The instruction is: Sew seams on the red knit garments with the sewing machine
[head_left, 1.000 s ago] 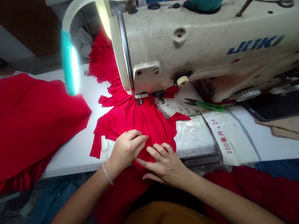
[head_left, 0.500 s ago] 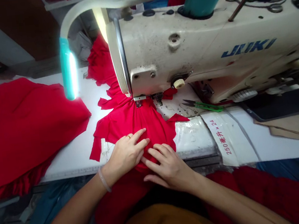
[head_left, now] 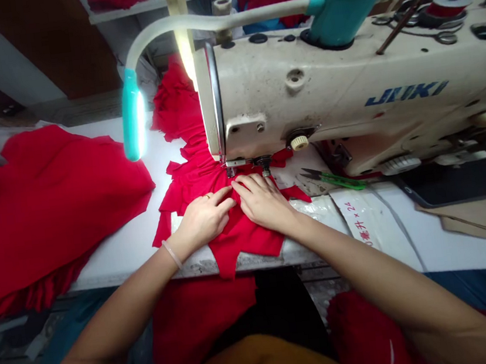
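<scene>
Red fabric (head_left: 250,237) lies gathered under the presser foot (head_left: 231,170) of a white sewing machine (head_left: 259,97). My left hand (head_left: 205,216) rests on the cloth left of the foot, its index finger stretched forward and the other fingers slightly bent; its thumb is hidden. My right hand (head_left: 263,200) lies flat on the fabric just in front of the foot, fingers extended and close to the left fingertips. Both hands press on the cloth from above. One corner of the fabric hangs over the table's front edge.
To the left lies a stack of red cloth pieces (head_left: 59,198). Green-handled thread snips (head_left: 335,179) lie right of the needle area, with a dark phone (head_left: 464,181) beyond. A lit lamp (head_left: 132,116) hangs over the table. More red cloth (head_left: 202,323) lies on my lap.
Both hands have moved forward, the right one up close to the presser foot. The fabric's near end has come up onto the table edge. The view has shifted slightly.
</scene>
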The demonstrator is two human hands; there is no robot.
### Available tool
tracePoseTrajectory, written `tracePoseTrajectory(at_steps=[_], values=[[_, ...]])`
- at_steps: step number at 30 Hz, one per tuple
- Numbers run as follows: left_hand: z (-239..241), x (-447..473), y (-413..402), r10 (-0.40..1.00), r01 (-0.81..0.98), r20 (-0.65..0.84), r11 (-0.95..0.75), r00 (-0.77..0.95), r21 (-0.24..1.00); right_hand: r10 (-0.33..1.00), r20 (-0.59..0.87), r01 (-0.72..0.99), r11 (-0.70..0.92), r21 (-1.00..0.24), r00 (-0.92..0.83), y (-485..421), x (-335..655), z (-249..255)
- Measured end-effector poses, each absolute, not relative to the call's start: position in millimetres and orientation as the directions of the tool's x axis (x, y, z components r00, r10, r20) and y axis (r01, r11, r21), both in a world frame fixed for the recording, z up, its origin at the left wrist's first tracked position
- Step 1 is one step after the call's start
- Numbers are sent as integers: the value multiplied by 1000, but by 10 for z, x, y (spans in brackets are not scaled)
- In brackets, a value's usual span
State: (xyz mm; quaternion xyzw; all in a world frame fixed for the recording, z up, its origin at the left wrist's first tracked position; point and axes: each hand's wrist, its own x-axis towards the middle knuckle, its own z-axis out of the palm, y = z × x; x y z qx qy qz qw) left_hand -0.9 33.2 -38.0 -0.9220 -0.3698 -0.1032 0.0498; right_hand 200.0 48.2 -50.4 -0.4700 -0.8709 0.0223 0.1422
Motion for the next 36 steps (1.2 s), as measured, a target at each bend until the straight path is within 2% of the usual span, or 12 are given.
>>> tracePoseTrajectory(at_steps=[3,9,14,17,20,23,24,26,28,29,32,36], values=[[-393,-43,465,670,695,247,-719,700,-19,808,273,797,577,-180,-523,415,1990,-485],[-371,-98,701,707,715,209,-698,676,50,667,390,667,728,-161,-635,9,2037,-478],[-355,-112,861,725,718,186,-686,663,113,686,401,696,703,-147,-607,-2,2008,-523],[-360,-148,989,727,709,213,-686,653,166,700,390,708,689,-153,-598,19,1937,-524],[-341,-233,1076,773,743,212,-633,598,217,692,347,640,720,-269,-633,27,1908,-456],[-273,-308,1002,841,817,160,-541,517,199,696,187,609,704,-364,-693,164,2040,-335],[-242,-312,935,857,838,140,-515,496,180,730,120,667,668,-330,-673,247,2117,-296],[-179,-269,767,871,860,85,-492,484,138,835,58,817,548,-178,-547,438,2266,-240],[-138,-165,608,858,854,65,-514,510,79,899,100,901,432,-52,-425,598,2340,-224],[-133,-102,552,839,839,85,-542,538,43,905,124,909,414,-39,-407,649,2335,-232],[-182,43,508,743,759,180,-651,644,-25,863,120,850,505,-149,-491,682,2200,-314],[-331,-10,600,732,734,229,-673,642,95,849,128,811,528,-252,-513,621,2064,-475]])
